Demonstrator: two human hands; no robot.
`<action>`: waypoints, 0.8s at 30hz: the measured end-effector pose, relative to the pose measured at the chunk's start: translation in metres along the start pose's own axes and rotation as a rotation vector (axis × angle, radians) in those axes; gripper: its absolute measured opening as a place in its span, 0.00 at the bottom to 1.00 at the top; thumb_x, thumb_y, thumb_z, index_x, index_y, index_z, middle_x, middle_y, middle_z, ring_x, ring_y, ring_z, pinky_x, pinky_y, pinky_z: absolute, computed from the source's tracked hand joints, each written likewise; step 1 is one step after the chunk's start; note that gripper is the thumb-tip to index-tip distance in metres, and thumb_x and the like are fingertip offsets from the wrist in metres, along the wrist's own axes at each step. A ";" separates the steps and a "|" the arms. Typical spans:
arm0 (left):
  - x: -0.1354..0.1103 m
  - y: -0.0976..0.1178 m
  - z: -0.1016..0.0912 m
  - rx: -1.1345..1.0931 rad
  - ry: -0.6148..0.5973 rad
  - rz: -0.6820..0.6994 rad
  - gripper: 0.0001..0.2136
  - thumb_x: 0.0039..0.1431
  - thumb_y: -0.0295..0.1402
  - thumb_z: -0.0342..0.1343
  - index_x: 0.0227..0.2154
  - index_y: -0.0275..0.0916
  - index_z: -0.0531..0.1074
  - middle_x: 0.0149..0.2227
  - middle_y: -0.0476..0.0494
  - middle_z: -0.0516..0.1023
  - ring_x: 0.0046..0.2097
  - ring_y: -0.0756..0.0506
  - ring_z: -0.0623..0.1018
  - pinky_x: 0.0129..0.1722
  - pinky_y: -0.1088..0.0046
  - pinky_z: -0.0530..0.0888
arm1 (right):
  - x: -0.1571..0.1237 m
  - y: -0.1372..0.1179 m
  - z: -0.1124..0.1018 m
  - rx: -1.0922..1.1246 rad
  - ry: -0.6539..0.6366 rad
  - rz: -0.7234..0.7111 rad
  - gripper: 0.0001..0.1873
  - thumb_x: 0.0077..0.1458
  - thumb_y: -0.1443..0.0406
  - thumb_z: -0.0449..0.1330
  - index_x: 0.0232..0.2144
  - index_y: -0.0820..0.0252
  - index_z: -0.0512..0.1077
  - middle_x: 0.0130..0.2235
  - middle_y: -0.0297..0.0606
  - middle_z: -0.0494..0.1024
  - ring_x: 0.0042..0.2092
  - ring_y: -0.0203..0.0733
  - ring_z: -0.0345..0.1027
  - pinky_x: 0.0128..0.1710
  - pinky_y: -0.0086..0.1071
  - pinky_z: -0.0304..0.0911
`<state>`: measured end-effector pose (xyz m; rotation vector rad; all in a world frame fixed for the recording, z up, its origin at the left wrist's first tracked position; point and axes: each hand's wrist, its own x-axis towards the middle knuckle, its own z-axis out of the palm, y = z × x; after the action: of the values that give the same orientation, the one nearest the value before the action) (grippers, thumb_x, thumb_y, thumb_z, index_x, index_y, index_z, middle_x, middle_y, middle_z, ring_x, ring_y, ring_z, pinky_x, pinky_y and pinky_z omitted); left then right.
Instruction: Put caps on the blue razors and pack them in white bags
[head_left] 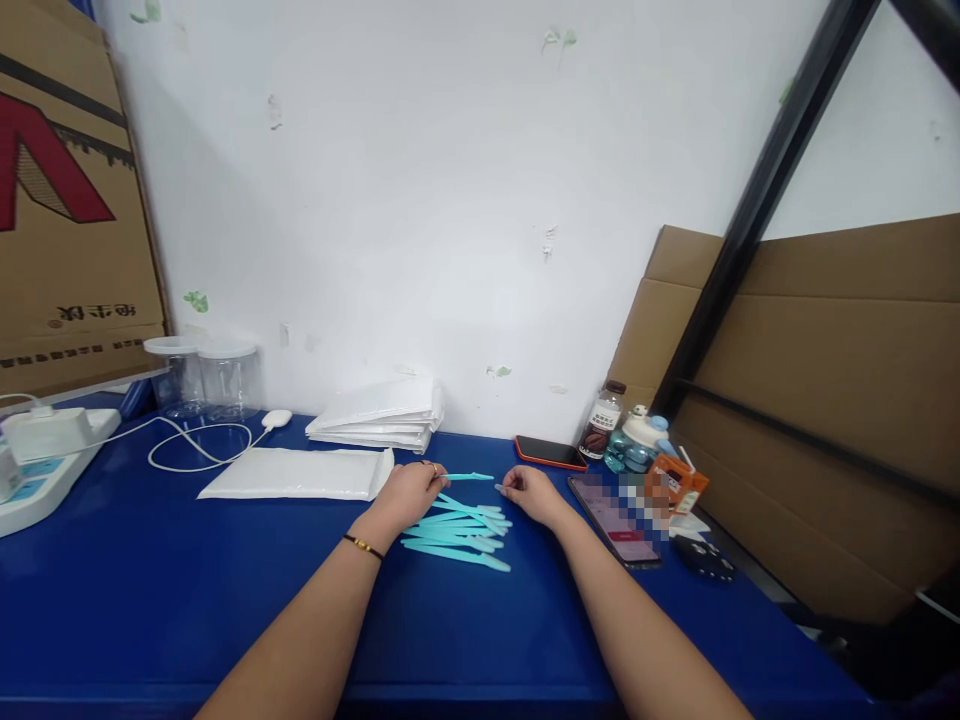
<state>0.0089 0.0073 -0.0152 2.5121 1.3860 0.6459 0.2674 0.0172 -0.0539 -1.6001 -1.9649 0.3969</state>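
Observation:
My left hand (pixel 415 490), closed in a pinch, holds a teal eyebrow razor (pixel 471 476) by its handle, with the blade end pointing right. Across a short gap, my right hand (pixel 529 490) has thumb and finger pressed together on a small clear piece (pixel 499 488), which looks like a blade cap. Just below both hands, several more teal eyebrow razors (pixel 457 530) lie in a loose fanned pile on the blue table (pixel 465 640). Their pale, capped-looking ends face right.
Behind my left hand are a white padded envelope (pixel 292 474) and a stack of white envelopes (pixel 379 412). Farther left stand clear jars (pixel 229 380), a white cable and a power strip (pixel 60 480). Phones (pixel 551 453), bottles (pixel 602 420) and an orange carton (pixel 675 485) crowd the right.

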 end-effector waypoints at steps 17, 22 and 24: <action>0.003 0.002 0.005 -0.067 -0.041 0.081 0.16 0.61 0.39 0.41 0.32 0.42 0.74 0.35 0.46 0.76 0.39 0.46 0.74 0.38 0.74 0.65 | -0.017 -0.042 -0.013 0.286 0.037 -0.180 0.05 0.48 0.63 0.60 0.28 0.60 0.71 0.26 0.31 0.71 0.26 0.33 0.61 0.26 0.26 0.55; 0.000 0.007 0.006 0.017 -0.084 0.083 0.16 0.59 0.42 0.43 0.39 0.45 0.74 0.41 0.45 0.75 0.47 0.42 0.70 0.46 0.68 0.63 | -0.021 -0.046 -0.013 0.265 -0.015 -0.165 0.05 0.46 0.64 0.61 0.27 0.60 0.73 0.24 0.32 0.72 0.25 0.33 0.62 0.25 0.26 0.56; -0.003 0.007 0.004 0.008 -0.100 0.082 0.23 0.54 0.50 0.47 0.50 0.47 0.68 0.50 0.43 0.70 0.54 0.39 0.65 0.51 0.63 0.60 | -0.021 -0.045 -0.013 0.243 -0.060 -0.172 0.05 0.46 0.64 0.60 0.26 0.60 0.73 0.24 0.32 0.73 0.26 0.34 0.63 0.25 0.26 0.57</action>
<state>0.0145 0.0008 -0.0172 2.5805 1.2601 0.5217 0.2422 -0.0156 -0.0237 -1.2712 -1.9949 0.5947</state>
